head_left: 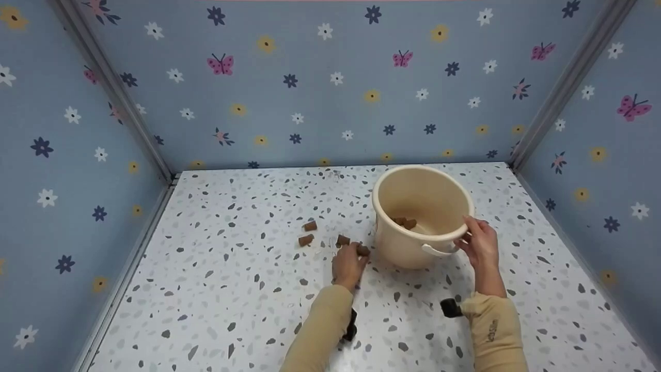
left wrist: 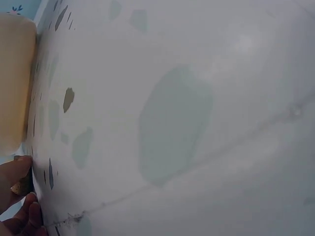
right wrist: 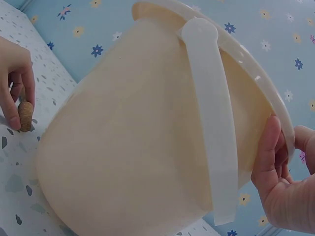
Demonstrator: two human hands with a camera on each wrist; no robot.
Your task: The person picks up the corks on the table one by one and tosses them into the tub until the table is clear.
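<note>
A cream plastic bucket [head_left: 392, 243] with a white handle [right wrist: 209, 118] stands on the speckled table. My right hand [head_left: 481, 245] grips its rim on the right side, thumb and fingers on either side of the edge. Left of the bucket, my left hand [head_left: 348, 266] pinches a brown cork [right wrist: 25, 116] low over the tabletop. Another cork [head_left: 343, 240] lies just behind those fingers. Two more corks, one [head_left: 310, 226] a little behind the other [head_left: 306, 239], lie farther left. Inside the bucket, several corks [head_left: 409, 223] rest on the bottom.
The white speckled table [head_left: 232, 268] is enclosed by blue flowered panels [head_left: 310, 67] at the back and both sides, with grey metal edging at the corners. A black wrist device [head_left: 451, 308] sits by the right sleeve.
</note>
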